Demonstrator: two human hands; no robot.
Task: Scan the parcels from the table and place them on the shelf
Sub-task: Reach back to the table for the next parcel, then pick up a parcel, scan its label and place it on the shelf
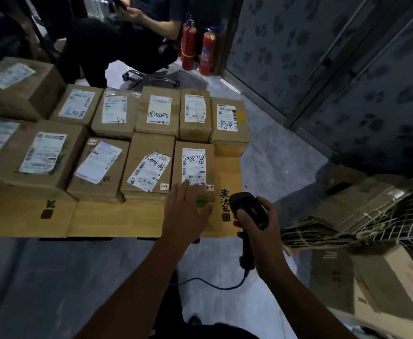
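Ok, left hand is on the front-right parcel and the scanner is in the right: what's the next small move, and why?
Probably swing the scanner left and aim it at the barcode on the parcel. The left hand lies flat on that parcel's near edge, its label faces up, and the right hand grips the scanner beside it, not yet over the label.

left hand (187, 211): extended, fingers straight, palm down | right hand (261, 228): fingers gripping scanner (248, 207)
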